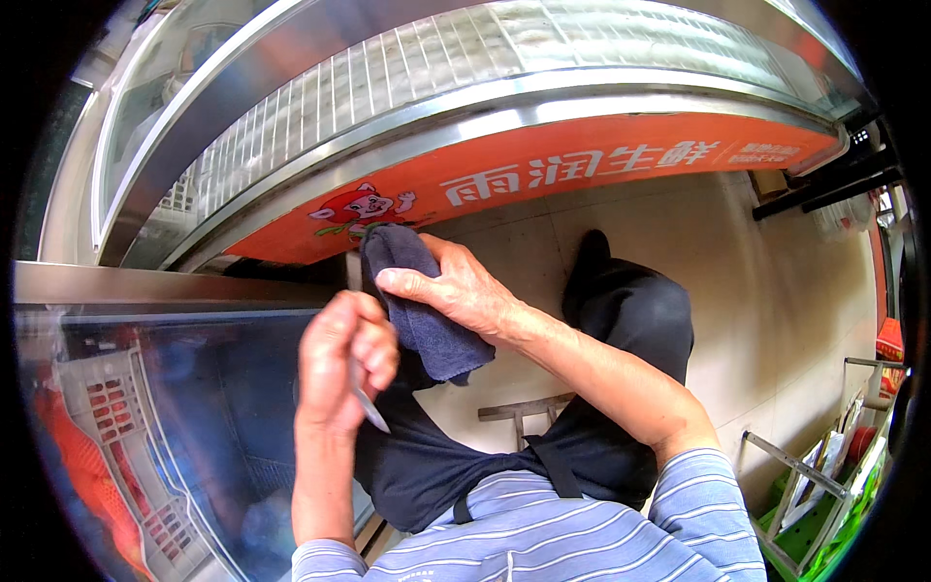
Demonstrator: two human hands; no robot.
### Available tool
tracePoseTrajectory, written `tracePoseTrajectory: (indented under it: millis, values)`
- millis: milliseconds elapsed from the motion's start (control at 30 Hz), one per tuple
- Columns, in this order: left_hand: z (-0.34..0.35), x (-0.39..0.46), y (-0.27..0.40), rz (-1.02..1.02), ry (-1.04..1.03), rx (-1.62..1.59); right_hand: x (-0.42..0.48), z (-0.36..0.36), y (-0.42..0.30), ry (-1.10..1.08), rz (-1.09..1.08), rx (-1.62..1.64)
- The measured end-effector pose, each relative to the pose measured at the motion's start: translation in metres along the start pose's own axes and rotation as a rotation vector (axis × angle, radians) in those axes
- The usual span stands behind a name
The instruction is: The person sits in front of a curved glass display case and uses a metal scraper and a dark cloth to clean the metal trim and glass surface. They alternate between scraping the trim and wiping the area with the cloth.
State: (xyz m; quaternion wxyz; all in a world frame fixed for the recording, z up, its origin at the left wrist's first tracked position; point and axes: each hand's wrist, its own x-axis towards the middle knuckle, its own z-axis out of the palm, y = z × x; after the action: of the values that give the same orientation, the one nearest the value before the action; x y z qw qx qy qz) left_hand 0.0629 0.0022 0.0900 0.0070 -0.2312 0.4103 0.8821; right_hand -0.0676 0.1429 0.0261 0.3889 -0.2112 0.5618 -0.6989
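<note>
My left hand (345,353), blurred, is closed around a slim metal tool (374,413). Its pointed end juts out below my fist, and its exact kind cannot be told. Just to the right, my right hand (465,287) grips a folded dark navy cloth (436,331), thumb on top and fingers hidden behind it. The cloth hangs close in front of the orange front panel (553,164) of a glass display cabinet. That panel bears a cartoon pig (364,204) and white writing. Both hands are above my spread knees.
Wire racks (407,65) lie inside the steel-edged cabinet ahead. At left, another glass-fronted case shows a white plastic basket (102,371) and orange mesh (94,465). A wooden stool (516,415) shows between my legs. At right stand a metal frame (796,465) and a green crate (793,542).
</note>
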Motion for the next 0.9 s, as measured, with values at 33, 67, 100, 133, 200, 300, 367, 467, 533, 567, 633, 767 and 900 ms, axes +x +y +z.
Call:
tracePoseTrajectory:
  millis: [33, 67, 100, 133, 200, 300, 367, 467, 533, 567, 633, 767, 900]
  values:
    - [-0.001, -0.001, -0.013, -0.07, -0.042, 0.038, 0.0, 0.002, 0.001, -0.014, -0.01, 0.048]
    - [-0.004, -0.001, -0.02, -0.06, -0.065, -0.02, 0.001, 0.004, 0.002, -0.026, -0.021, 0.095]
    - [-0.007, 0.001, -0.026, -0.051, -0.091, -0.08, 0.001, 0.005, 0.003, -0.037, -0.031, 0.14]
    - [-0.012, 0.003, -0.03, -0.073, -0.112, -0.152, 0.0, 0.002, -0.001, -0.053, 0.018, 0.201]
    - [-0.012, 0.004, -0.035, -0.111, -0.104, -0.179, -0.001, 0.001, 0.001, -0.051, 0.021, 0.235]
    - [-0.007, 0.001, -0.039, -0.046, 0.015, 0.014, 0.0, -0.002, 0.004, 0.003, 0.026, 0.253]
    - [0.012, -0.002, -0.045, 0.048, 0.201, 0.299, 0.002, -0.007, 0.004, 0.061, 0.012, 0.231]
    - [0.0, -0.008, -0.041, 0.156, 0.2, 0.425, 0.002, -0.001, 0.003, 0.122, -0.03, 0.215]
    - [-0.005, -0.012, -0.025, 0.228, 0.228, 0.478, 0.002, 0.003, 0.0, 0.138, 0.041, 0.36]
    - [-0.004, -0.011, -0.015, 0.289, 0.301, 0.538, 0.001, 0.004, 0.0, 0.145, 0.079, 0.432]
    - [-0.004, -0.002, 0.013, 0.391, 0.329, 0.687, 0.002, -0.003, -0.003, 0.165, 0.13, 0.383]
    - [-0.025, 0.025, 0.059, 0.409, 0.311, 1.037, 0.003, -0.003, 0.001, 0.146, 0.151, 0.293]
    - [-0.033, 0.046, 0.087, 0.396, 0.34, 1.392, 0.002, 0.0, -0.001, 0.146, 0.165, 0.226]
